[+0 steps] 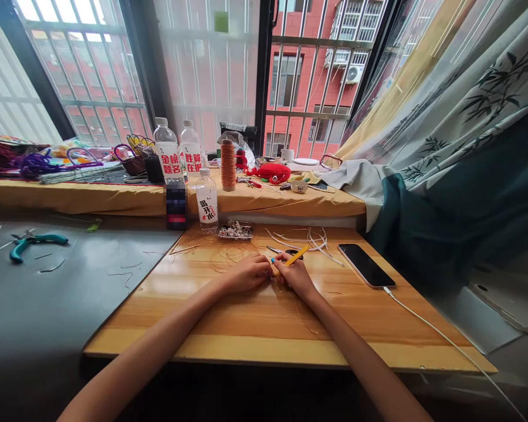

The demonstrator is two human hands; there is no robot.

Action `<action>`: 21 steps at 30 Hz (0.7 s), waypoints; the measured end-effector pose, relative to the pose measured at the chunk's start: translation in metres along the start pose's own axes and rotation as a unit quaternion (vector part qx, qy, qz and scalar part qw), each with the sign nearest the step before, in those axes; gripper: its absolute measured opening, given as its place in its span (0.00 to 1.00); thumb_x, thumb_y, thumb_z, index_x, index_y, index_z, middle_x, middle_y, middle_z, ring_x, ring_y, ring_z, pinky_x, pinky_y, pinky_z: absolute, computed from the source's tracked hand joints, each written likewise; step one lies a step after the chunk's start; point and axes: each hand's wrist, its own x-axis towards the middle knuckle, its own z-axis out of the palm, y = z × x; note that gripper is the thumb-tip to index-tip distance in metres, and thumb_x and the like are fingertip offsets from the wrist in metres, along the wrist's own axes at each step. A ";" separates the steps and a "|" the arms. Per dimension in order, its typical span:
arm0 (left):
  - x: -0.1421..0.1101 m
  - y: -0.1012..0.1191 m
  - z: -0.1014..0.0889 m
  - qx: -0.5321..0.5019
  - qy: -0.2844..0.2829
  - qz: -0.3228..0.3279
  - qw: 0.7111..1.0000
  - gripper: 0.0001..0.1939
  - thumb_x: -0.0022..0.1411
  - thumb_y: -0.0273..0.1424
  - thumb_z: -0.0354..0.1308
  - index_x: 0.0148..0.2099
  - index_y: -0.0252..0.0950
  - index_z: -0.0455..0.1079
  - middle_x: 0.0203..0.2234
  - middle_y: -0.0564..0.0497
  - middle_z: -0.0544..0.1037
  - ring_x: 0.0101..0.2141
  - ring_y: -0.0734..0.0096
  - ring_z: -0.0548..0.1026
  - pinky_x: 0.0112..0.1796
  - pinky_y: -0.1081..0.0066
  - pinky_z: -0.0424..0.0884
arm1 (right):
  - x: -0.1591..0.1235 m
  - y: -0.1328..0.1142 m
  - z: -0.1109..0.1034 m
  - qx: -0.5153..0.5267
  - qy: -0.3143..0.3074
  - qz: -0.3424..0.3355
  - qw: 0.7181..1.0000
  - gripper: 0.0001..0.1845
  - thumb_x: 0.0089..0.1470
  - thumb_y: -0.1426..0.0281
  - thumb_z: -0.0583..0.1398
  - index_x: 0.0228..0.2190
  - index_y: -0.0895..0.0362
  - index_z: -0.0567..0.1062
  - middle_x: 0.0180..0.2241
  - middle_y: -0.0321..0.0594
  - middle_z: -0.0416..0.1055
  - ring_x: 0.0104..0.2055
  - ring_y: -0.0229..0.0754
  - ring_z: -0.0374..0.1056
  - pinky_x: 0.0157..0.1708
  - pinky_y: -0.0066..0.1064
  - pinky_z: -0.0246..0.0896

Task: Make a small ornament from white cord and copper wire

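Observation:
Both hands meet over the middle of the wooden board. My left hand (pixel 249 273) is closed, its fingertips pinched together on something too small to make out. My right hand (pixel 297 279) grips a slim yellow tool (pixel 299 255) like a pen, its upper end pointing up and right; the working tip is hidden by the fingers. Just behind the hands lie scissors (pixel 273 249) with dark handles, partly covered. Loose thin copper-coloured wire (pixel 229 255) curls on the board beyond my left hand. Another thin strand (pixel 305 319) trails below my right hand.
A clear tray of small pieces (pixel 236 230) and a water bottle (pixel 207 202) stand at the board's back. White cords (pixel 323 243) lie right of them. A phone (pixel 366 265) with a cable rests at right. Teal-handled pliers (pixel 37 243) lie left. A thread spool (pixel 228 165) stands on the ledge.

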 end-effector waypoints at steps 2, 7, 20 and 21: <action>0.000 0.001 0.000 0.004 0.002 0.004 1.000 0.08 0.56 0.24 0.47 0.34 0.35 0.68 0.32 0.49 0.70 0.35 0.72 0.65 0.37 0.74 0.62 | 0.000 -0.001 0.000 -0.003 0.000 0.005 1.000 0.05 0.44 0.68 0.53 0.21 0.55 0.66 0.07 0.27 0.57 0.10 0.33 0.53 0.11 0.22 0.45; 0.000 0.002 -0.001 0.013 0.004 0.009 1.000 0.10 0.58 0.25 0.45 0.34 0.35 0.68 0.31 0.49 0.70 0.34 0.72 0.65 0.36 0.74 0.62 | 0.000 0.000 -0.001 -0.008 -0.009 0.012 1.000 0.07 0.44 0.66 0.52 0.22 0.56 0.66 0.07 0.26 0.58 0.09 0.32 0.52 0.11 0.23 0.45; 0.000 0.003 -0.002 0.049 0.005 0.012 0.999 0.10 0.59 0.26 0.45 0.34 0.35 0.69 0.31 0.49 0.70 0.35 0.71 0.64 0.37 0.73 0.61 | 0.000 0.002 0.001 -0.029 -0.004 -0.012 0.999 0.06 0.45 0.67 0.52 0.24 0.56 0.65 0.08 0.27 0.58 0.11 0.33 0.54 0.13 0.23 0.47; 0.000 0.003 -0.002 0.050 0.006 0.012 0.999 0.10 0.59 0.26 0.45 0.34 0.35 0.69 0.31 0.49 0.70 0.35 0.71 0.64 0.37 0.73 0.61 | 0.001 0.004 0.001 -0.034 -0.003 -0.023 0.999 0.06 0.45 0.67 0.52 0.24 0.56 0.65 0.09 0.27 0.59 0.12 0.33 0.55 0.14 0.23 0.48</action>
